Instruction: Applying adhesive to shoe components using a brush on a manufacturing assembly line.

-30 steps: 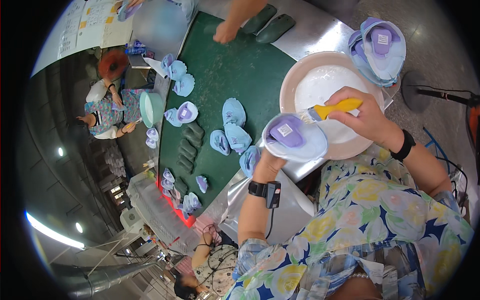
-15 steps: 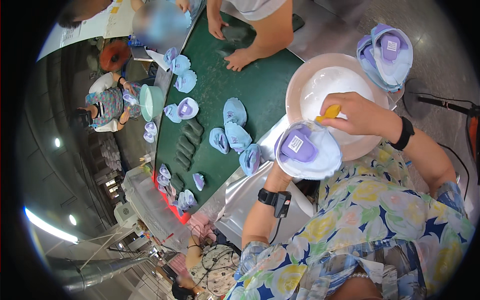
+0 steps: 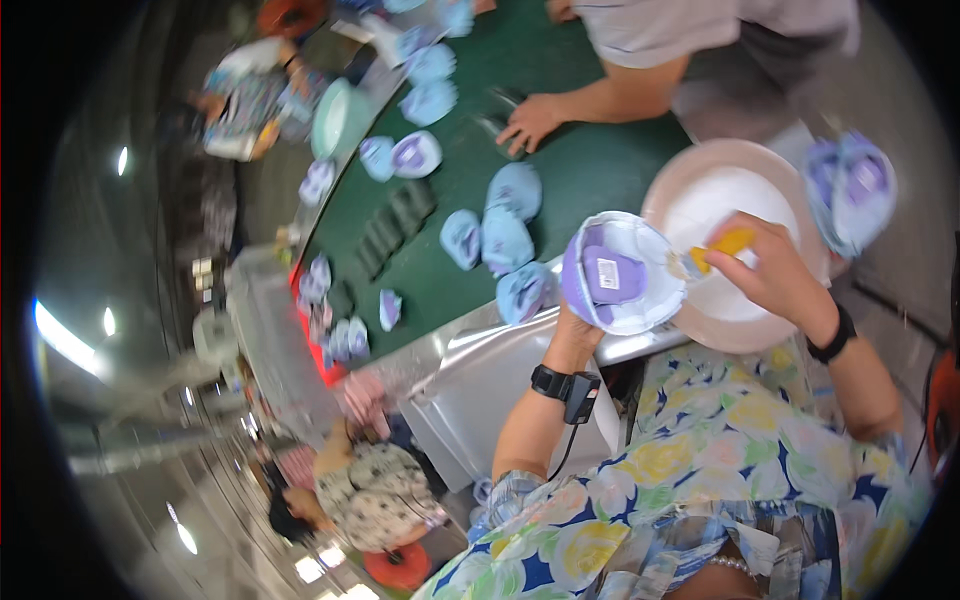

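Note:
My left hand grips a light blue and purple shoe upper from below, its opening facing up. A purple piece with a white label shows inside it. In my right hand is a brush with a yellow handle. Its bristles are at the upper's right edge; blur hides whether they touch. Right behind, a pale pink basin holds white liquid.
On the green worktable lie several blue shoe uppers and dark foot-shaped pieces. A co-worker's hand reaches over its far side. More stacked uppers stand right of the basin.
The whole view has shifted and blurred. My right hand has drawn the brush to the right of the upper, and its bristles now show. The co-worker's hand has moved over the dark pieces.

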A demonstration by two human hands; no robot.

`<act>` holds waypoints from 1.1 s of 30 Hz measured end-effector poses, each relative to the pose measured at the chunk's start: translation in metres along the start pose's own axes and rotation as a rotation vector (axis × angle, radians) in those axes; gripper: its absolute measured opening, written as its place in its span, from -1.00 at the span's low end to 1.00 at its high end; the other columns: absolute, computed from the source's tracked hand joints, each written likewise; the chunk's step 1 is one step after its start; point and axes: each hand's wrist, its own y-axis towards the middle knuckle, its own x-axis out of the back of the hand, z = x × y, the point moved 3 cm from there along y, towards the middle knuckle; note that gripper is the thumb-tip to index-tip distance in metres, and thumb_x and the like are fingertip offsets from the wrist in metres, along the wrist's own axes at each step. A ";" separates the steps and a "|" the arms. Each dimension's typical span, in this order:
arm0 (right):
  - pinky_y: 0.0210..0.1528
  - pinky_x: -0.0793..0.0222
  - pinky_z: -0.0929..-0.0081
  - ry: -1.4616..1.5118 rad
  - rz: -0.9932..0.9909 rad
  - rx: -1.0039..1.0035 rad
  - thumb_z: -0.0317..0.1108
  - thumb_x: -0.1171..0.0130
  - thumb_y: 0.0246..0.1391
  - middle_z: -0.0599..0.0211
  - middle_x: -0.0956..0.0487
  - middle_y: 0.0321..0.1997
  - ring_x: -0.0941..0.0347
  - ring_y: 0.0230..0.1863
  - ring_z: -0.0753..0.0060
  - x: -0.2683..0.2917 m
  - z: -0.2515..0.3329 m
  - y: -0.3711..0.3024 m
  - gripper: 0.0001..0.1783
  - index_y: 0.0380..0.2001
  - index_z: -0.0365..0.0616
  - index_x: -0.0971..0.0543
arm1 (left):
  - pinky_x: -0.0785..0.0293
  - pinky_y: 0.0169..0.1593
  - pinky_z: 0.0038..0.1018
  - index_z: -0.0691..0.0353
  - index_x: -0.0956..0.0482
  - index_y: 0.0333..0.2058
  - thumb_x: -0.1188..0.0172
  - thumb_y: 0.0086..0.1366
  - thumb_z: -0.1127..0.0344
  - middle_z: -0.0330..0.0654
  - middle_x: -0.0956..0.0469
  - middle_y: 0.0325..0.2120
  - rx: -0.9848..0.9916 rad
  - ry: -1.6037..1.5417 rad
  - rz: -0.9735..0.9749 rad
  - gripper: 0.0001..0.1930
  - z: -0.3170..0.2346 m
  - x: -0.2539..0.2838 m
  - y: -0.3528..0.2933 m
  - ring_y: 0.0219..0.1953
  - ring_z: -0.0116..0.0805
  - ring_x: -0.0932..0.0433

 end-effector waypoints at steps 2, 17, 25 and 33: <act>-0.23 -0.40 0.45 -0.025 -0.033 -0.010 -0.43 -0.24 0.05 0.17 -0.58 -0.37 -0.54 -0.33 0.23 -0.003 0.007 0.005 -0.87 -0.36 -0.26 -0.53 | -0.49 0.13 -0.23 0.12 -0.38 0.14 -0.05 0.38 0.08 -0.17 -0.50 0.03 -0.112 -0.009 -0.153 -0.57 -0.013 0.034 0.001 0.05 -0.25 -0.51; -0.16 -0.38 0.59 0.056 0.088 -0.446 -0.50 -0.11 0.15 0.33 -0.49 -0.26 -0.44 -0.24 0.54 -0.054 -0.039 0.024 -0.86 -0.20 -0.20 -0.45 | -0.34 0.21 -0.24 0.26 -0.40 0.03 0.03 0.37 0.35 -0.08 -0.43 0.08 -0.880 -0.549 -0.665 -0.71 -0.198 0.519 0.023 0.11 -0.14 -0.40; -0.18 -0.43 0.58 -0.075 -0.034 -0.600 -0.40 -0.16 0.19 0.42 -0.51 -0.33 -0.46 -0.26 0.59 -0.050 -0.062 -0.003 -0.88 -0.29 -0.22 -0.49 | -0.21 0.26 -0.17 0.09 -0.41 0.16 -0.07 0.08 0.57 0.08 -0.38 0.14 -0.743 1.691 -0.435 -0.40 -0.155 0.380 0.138 0.19 0.07 -0.31; -0.21 -0.45 0.56 -0.253 -0.090 -0.429 -0.41 -0.23 0.12 0.26 -0.59 -0.28 -0.55 -0.30 0.49 -0.054 -0.071 -0.027 -0.82 -0.26 -0.28 -0.53 | -0.46 0.03 -0.14 0.00 -0.41 0.13 -0.25 0.14 0.17 0.10 -0.39 0.01 -0.154 1.930 -0.551 -0.47 -0.138 0.253 0.183 0.05 0.11 -0.45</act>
